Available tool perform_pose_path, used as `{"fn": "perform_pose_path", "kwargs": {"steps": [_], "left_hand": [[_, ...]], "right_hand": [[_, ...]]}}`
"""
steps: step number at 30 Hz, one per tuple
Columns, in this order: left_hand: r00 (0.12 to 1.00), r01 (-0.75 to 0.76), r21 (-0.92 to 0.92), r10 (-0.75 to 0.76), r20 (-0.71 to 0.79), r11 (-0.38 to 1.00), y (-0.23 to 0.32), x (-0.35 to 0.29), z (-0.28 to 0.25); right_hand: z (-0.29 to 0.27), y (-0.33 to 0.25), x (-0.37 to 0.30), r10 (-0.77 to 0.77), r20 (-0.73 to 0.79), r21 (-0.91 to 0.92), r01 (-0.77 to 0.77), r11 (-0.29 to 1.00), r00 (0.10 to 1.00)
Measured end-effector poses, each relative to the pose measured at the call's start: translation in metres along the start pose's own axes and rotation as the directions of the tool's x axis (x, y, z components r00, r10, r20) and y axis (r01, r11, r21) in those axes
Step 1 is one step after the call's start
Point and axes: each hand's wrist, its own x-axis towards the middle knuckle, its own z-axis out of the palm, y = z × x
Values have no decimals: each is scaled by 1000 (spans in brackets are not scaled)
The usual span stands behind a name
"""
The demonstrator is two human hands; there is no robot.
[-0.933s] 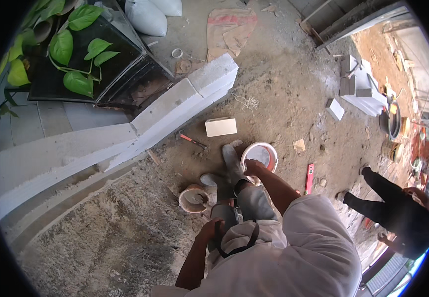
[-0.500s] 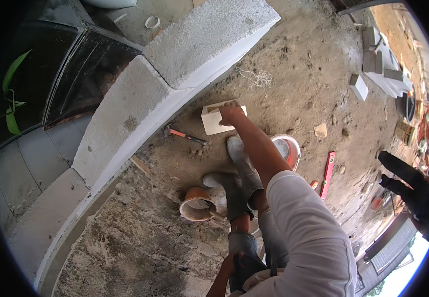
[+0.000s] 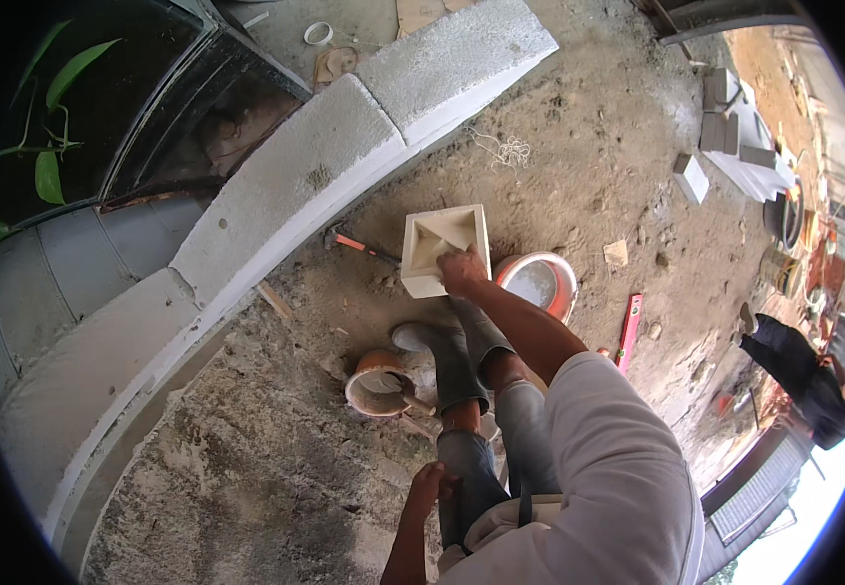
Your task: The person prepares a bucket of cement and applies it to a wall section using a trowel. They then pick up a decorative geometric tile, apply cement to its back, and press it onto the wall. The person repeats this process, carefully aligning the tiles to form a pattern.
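My right hand (image 3: 463, 271) reaches down to a cream, square, open-faced box (image 3: 421, 278) with slanted inner faces, and its fingers close over the near edge. The box's opening faces up toward me. My left hand (image 3: 429, 482) is curled beside my left knee; whether anything is in it is hidden. Close to the box's right side stands an orange bucket (image 3: 567, 290) with a pale rim and greyish contents. A hammer (image 3: 364, 248) with an orange and black handle lies left of the box. Left of my boots, a smaller orange-brown bucket (image 3: 356, 398) has a handled tool leaning in it.
A low wall of pale blocks (image 3: 296, 185) curves along the left. A red level (image 3: 629, 331) and tangled string (image 3: 502, 149) lie on the dirt. Grey blocks (image 3: 734, 132) are stacked at the far right. Another person (image 3: 803, 380) is at the right edge.
The box has turned from showing a closed side to showing its open face, and my right hand has shifted to its near edge. My left hand has come further into view.
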Motion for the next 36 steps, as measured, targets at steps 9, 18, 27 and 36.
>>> {"fn": "perform_pose_path", "kwargs": {"steps": [9,18,27,36], "left_hand": [[827,-551,-249,483,-286,796,41,-110,-34],[255,-571,-804,895,-366,-166,111,-295,-53],[-74,-552,-751,919,-387,-361,39,-407,-62],[-17,-429,-820,910,-413,-380,18,-377,-73]], "right_hand": [[-178,-193,-287,-242,27,502,196,842,970],[-336,-376,-451,-645,-77,973,200,119,761],[-375,-422,-444,-672,-33,975,172,143,740],[-379,-485,-476,-695,116,872,263,414,709]]}}
